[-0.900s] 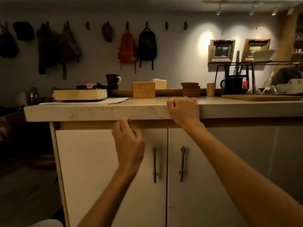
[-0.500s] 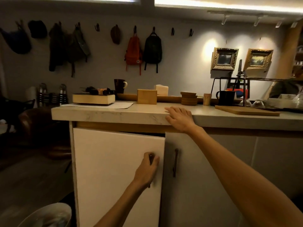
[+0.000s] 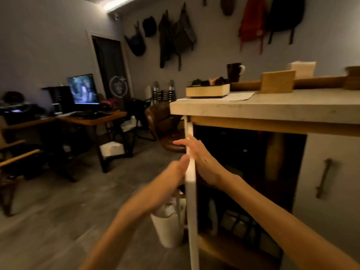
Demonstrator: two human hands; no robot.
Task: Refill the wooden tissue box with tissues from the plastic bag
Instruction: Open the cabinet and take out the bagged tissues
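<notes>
The wooden tissue box (image 3: 276,81) stands on the pale counter (image 3: 272,108), with a white tissue stack (image 3: 302,68) just behind it. Below the counter, the left cabinet door (image 3: 191,201) is swung wide open and shows edge-on. My left hand (image 3: 178,168), blurred, holds the door from its outer side near the free edge. My right hand (image 3: 196,154) lies flat with straight fingers on the door's inner side. The cabinet interior (image 3: 243,172) is dark, with dim packages on its lower shelf. I cannot make out a plastic bag.
A white bin (image 3: 168,228) stands on the floor just left of the open door. The right cabinet door with its handle (image 3: 323,178) stays closed. On the counter are a thick book (image 3: 207,91) and a mug (image 3: 234,72). A brown chair (image 3: 163,127) and a desk (image 3: 91,119) stand to the left.
The left cabinet door has swung from barely ajar to wide open. My right hand left the counter edge and now lies on the door's inner side. My view turned left and moved closer.
</notes>
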